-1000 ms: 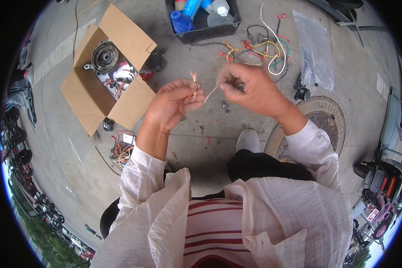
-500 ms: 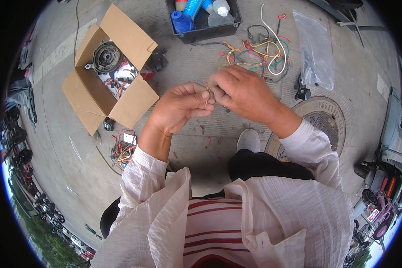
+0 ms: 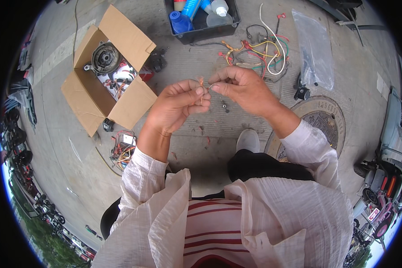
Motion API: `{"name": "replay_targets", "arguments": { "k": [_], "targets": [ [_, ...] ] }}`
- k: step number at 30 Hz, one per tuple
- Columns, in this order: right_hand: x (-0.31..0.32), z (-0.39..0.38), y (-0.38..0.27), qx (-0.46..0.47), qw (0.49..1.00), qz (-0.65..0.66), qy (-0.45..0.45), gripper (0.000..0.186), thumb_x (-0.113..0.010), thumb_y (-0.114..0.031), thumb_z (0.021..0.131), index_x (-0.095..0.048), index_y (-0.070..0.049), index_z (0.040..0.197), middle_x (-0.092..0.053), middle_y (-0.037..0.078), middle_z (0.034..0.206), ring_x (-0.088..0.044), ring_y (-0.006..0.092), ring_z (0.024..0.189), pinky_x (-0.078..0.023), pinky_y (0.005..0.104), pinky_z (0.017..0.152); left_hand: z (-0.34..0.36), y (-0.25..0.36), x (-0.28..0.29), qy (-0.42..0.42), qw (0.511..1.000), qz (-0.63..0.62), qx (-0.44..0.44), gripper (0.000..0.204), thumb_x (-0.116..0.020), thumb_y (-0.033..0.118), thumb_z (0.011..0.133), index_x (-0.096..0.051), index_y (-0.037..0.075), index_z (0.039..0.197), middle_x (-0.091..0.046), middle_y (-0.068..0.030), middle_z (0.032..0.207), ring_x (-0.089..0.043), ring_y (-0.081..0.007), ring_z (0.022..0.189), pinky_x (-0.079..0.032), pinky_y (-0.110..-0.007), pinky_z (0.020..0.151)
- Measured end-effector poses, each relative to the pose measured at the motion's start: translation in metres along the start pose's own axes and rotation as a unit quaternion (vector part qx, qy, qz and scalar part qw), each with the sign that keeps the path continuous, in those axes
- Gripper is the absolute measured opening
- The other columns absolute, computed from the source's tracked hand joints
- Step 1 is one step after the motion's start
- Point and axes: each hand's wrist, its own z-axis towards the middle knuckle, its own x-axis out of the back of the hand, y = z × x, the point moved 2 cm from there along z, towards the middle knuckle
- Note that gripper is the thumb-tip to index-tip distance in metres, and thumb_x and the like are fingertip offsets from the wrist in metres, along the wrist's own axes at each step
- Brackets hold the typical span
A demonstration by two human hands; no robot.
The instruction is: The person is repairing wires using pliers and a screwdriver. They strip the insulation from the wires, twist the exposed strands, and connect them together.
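Over the ground in front of me, my left hand (image 3: 177, 103) pinches a thin orange wire (image 3: 202, 81) between thumb and fingers. A bit of it, with something clear around it, stands up above the fingertips, and another bit shows below the thumb. Close beside it on the right, my right hand (image 3: 250, 90) is closed in a pinch, thumb against forefinger. A thin, pale strand (image 3: 211, 86) reaches from its fingertips toward the left hand's. Whether this strand belongs to the orange wire I cannot tell.
An open cardboard box (image 3: 140, 98) with a round metal part (image 3: 106, 58) stands left. A black bin (image 3: 205, 35) of bottles is ahead. Loose coloured wires (image 3: 265, 51) and a clear plastic bag (image 3: 316, 53) lie right, above a manhole cover (image 3: 317, 111). Another wire bundle (image 3: 123, 149) lies lower left.
My right hand has drawn slightly right and turned, so its thumb now shows on top. The orange wire now stands out above my left fingertips, and a small gap shows between the hands.
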Motion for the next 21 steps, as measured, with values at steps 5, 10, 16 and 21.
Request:
{"name": "replay_targets", "arguments": {
  "k": [5, 10, 16, 21],
  "targets": [
    [-0.001, 0.002, 0.007, 0.030, 0.999, -0.021, 0.012, 0.016, -0.066, -0.013, 0.088, -0.066, 0.001, 0.097, -0.065, 0.004, 0.080, -0.055, 0.0079, 0.074, -0.047, 0.0251, 0.068, 0.001, -0.001, -0.002, -0.005, 1.000, -0.002, 0.006, 0.012, -0.058, 0.006, 0.093, -0.062, -0.001, 0.103, -0.068, -0.0108, 0.093, -0.069, -0.0174, 0.080, -0.060, -0.029, 0.074],
    [0.012, -0.001, -0.010, -0.016, 0.998, -0.042, 0.040, 0.014, -0.064, -0.011, 0.089, -0.065, 0.002, 0.095, -0.064, 0.003, 0.079, -0.053, 0.0077, 0.072, -0.046, 0.0260, 0.065, 0.004, 0.000, 0.013, 0.026, 0.999, -0.018, 0.006, 0.012, -0.058, 0.006, 0.093, -0.062, -0.002, 0.100, -0.068, -0.0119, 0.094, -0.069, -0.0179, 0.081, -0.060, -0.029, 0.074],
    [0.007, 0.001, -0.016, 0.117, 0.985, -0.127, 0.003, 0.013, -0.063, -0.012, 0.087, -0.062, 0.001, 0.091, -0.062, 0.008, 0.079, -0.056, 0.0163, 0.069, -0.047, 0.0305, 0.067, 0.006, 0.000, 0.012, 0.042, 0.999, 0.005, 0.021, 0.012, -0.058, 0.006, 0.093, -0.062, -0.003, 0.099, -0.069, -0.0123, 0.092, -0.070, -0.0183, 0.082, -0.061, -0.030, 0.074],
    [-0.001, 0.001, -0.019, 0.205, 0.946, -0.252, 0.011, 0.011, -0.062, -0.010, 0.084, -0.059, 0.000, 0.088, -0.060, 0.012, 0.087, -0.060, 0.0288, 0.080, -0.049, 0.0379, 0.070, 0.001, -0.001, 0.001, 0.037, 0.998, 0.032, 0.047, 0.013, -0.058, 0.007, 0.093, -0.063, -0.003, 0.099, -0.069, -0.0123, 0.091, -0.070, -0.0182, 0.079, -0.061, -0.029, 0.073]
  ]
}}
